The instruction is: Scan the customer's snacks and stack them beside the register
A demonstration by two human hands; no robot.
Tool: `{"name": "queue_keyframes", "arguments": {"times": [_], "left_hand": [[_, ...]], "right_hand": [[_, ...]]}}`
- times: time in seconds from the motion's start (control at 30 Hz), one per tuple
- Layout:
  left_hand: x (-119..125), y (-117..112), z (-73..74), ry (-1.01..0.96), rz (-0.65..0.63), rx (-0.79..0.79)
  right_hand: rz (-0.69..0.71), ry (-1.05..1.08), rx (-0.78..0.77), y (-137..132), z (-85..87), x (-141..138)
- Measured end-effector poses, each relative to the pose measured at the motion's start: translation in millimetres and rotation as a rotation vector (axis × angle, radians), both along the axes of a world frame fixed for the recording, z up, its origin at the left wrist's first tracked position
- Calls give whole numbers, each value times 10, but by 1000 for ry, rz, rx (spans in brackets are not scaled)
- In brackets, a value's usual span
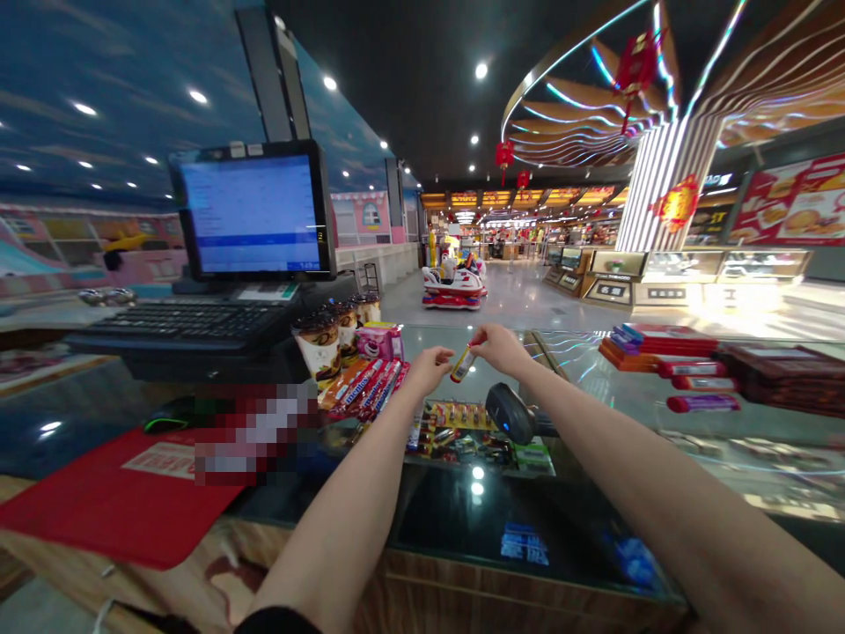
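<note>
Above the glass counter (449, 511), my right hand (500, 349) pinches a small candy roll (463, 363) in a yellow and red wrapper. It hangs tilted from the fingertips. Just left of it is my left hand (430, 370), its half-curled fingers pointing at the roll with a slight gap and nothing visible in them. Red Mentos rolls (366, 387) lie beside my left wrist, with a pink packet (381, 342) behind them. A black barcode scanner (510, 413) stands under my right forearm.
At left are a lit monitor (254, 216), a keyboard (178, 326), a mouse (175, 421) and a red mat (112, 519). Lidded cups (321, 346) stand by the monitor. Stacked packets (666, 339) and brown boxes (785, 374) lie at right. Small goods show through the glass.
</note>
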State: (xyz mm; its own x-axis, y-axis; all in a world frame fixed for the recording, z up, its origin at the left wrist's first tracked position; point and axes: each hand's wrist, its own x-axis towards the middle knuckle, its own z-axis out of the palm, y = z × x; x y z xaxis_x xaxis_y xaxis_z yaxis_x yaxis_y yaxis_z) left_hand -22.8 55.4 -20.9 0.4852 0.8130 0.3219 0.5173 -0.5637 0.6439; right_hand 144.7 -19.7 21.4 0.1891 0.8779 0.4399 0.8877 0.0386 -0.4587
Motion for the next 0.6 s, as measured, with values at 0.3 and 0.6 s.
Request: {"name": "queue_keyframes", "arguments": {"times": [0.3, 0.6], "left_hand": [[-410, -32, 352, 300, 233, 189], [-789, 49, 532, 288, 316, 306]], "right_hand": [[3, -128, -74, 245, 212, -360], [-18, -111, -83, 491, 300, -651]]}}
